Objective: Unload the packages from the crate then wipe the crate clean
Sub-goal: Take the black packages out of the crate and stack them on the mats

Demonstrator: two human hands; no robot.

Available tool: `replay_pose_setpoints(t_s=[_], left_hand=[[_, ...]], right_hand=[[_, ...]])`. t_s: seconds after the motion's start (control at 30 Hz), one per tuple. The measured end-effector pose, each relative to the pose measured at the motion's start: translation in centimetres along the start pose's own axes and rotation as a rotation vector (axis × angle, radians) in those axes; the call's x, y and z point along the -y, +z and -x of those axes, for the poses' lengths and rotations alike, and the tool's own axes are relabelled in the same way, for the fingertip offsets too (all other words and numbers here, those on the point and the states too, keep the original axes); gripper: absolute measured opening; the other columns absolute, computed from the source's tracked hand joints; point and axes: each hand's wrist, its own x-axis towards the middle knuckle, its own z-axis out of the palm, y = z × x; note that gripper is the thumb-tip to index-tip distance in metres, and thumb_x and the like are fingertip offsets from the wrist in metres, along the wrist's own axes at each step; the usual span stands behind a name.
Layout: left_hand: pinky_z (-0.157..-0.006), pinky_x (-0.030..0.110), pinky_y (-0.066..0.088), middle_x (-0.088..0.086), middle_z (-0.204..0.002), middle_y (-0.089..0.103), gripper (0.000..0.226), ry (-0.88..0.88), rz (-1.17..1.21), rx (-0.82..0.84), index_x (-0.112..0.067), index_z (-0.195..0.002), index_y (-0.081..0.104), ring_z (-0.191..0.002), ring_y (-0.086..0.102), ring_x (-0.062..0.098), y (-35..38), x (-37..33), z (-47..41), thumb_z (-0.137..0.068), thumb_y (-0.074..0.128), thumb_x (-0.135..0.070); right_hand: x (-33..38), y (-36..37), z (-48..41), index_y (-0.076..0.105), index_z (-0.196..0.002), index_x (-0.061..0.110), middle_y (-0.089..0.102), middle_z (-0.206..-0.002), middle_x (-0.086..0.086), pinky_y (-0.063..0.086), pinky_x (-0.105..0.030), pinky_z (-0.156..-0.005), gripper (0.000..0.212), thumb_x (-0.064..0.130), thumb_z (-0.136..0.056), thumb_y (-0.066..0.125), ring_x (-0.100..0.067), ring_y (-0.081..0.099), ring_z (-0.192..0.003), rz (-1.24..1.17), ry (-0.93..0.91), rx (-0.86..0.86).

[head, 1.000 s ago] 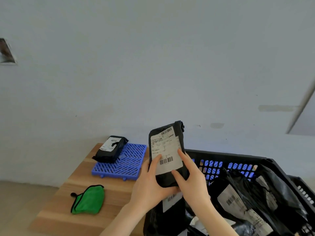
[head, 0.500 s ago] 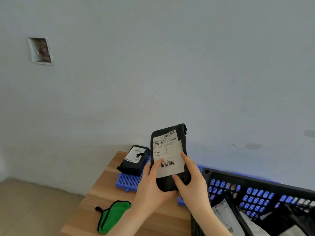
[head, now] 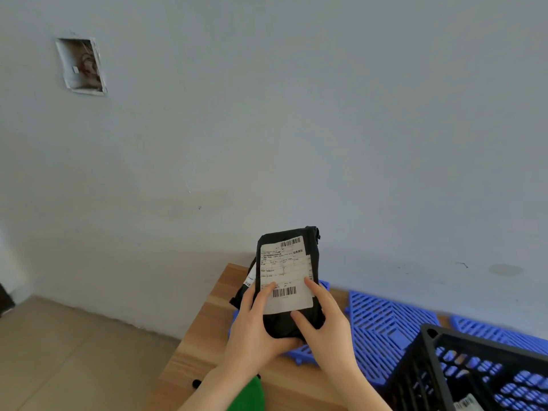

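1. Both hands gripped one package (head: 286, 280), upright with its label facing the camera. The left hand (head: 255, 330) wrapped its lower left edge with the thumb on the label. The right hand (head: 323, 324) clasped the lower right, with a finger on the label edge and the thumb on the black wrap below.
2. Change: a second ago the package was held over the crate's near edge. It had since been carried left, clear of the crate (head: 430, 366), which sat low and right of the right hand, apart from it.
3. The package was in the air above the blue mat (head: 382, 330), which showed under and right of the hands on the table (head: 201, 345).
4. A second package (head: 246, 287), earlier well left of the hands on the mat, was now just behind the left hand, mostly hidden by the held one.
5. The green cloth (head: 249, 396), earlier out to the left, was now under the left wrist at the frame's bottom edge, partly cut off.
6. The grip looked the same across the frames, with no release begun.
7. Judgement: this was the transfer leg of unloading, with set-down on the mat beside the second package likely next. The crate contents were barely in view, so how many remain cannot be told. Wiping was not started.
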Motion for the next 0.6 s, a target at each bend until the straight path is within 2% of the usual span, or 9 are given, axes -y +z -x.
replay_pose_setpoints(t_s=[0.1,0.17,0.23,0.33,0.43,0.53,0.6], left_hand=[[-0.086,0.003,0.036,-0.021,-0.147,0.024,0.105,-0.024,-0.046,0.01,-0.037,-0.142,0.035,-0.123,0.037,-0.006,-0.2,1.6,-2.4,-0.052,0.086,-0.052],[-0.082,-0.003,0.034,-0.023,-0.145,0.024,0.106,-0.024,-0.079,0.021,-0.036,-0.143,0.034,-0.119,0.037,-0.008,-0.4,2.5,-4.1,-0.053,0.087,-0.054],[-0.083,-0.005,0.033,-0.022,-0.146,0.024,0.107,-0.028,-0.1,0.037,-0.034,-0.144,0.033,-0.121,0.035,-0.009,-0.7,3.4,-5.8,-0.054,0.087,-0.053],[-0.099,0.014,0.043,-0.018,-0.148,0.026,0.109,-0.074,-0.11,0.053,-0.035,-0.144,0.034,-0.128,0.04,0.002,-0.8,4.9,-8.3,-0.049,0.084,-0.055],[-0.104,0.03,0.046,-0.017,-0.149,0.026,0.108,-0.099,-0.144,0.061,-0.037,-0.143,0.035,-0.131,0.041,0.006,-0.3,6.7,-10.4,-0.047,0.08,-0.059],[-0.105,0.03,0.045,-0.018,-0.151,0.023,0.106,-0.091,-0.197,0.098,-0.035,-0.144,0.034,-0.133,0.038,0.006,0.6,8.8,-11.9,-0.053,0.086,-0.049],[-0.106,0.025,0.042,-0.018,-0.153,0.021,0.105,-0.082,-0.224,0.116,-0.033,-0.145,0.034,-0.134,0.035,0.004,1.2,10.0,-12.9,-0.056,0.087,-0.047]], right_hand=[[-1.1,1.8,-2.5,0.034,-0.12,0.061,0.048,-0.134,0.017,0.05,-0.037,-0.098,0.068,0.019,-0.083,0.072,-0.005,0.042,-0.128,-0.02,0.021,0.022],[-2.0,2.8,-4.2,0.036,-0.128,0.055,0.047,-0.137,0.015,0.045,-0.038,-0.104,0.066,0.023,-0.083,0.072,-0.005,0.037,-0.132,-0.015,0.034,0.034],[-2.8,3.7,-5.9,0.036,-0.133,0.05,0.046,-0.135,0.019,0.041,-0.032,-0.106,0.066,0.025,-0.083,0.072,-0.004,0.035,-0.131,-0.021,0.039,0.053],[-3.8,5.0,-8.4,0.032,-0.128,0.056,0.045,-0.133,0.021,0.046,-0.031,-0.102,0.068,0.024,-0.083,0.072,-0.003,0.04,-0.127,-0.085,0.085,0.113],[-5.3,6.2,-10.6,0.033,-0.132,0.051,0.044,-0.139,0.017,0.047,-0.029,-0.102,0.07,0.019,-0.083,0.071,-0.003,0.042,-0.128,-0.132,0.137,0.173],[-7.3,7.5,-11.9,0.034,-0.141,0.04,0.04,-0.145,0.015,0.04,-0.029,-0.108,0.072,0.018,-0.084,0.071,-0.004,0.036,-0.134,-0.115,0.181,0.193],[-8.5,8.2,-12.5,0.033,-0.143,0.038,0.038,-0.147,0.014,0.04,-0.03,-0.109,0.073,0.017,-0.084,0.071,-0.005,0.035,-0.135,-0.108,0.22,0.202]])
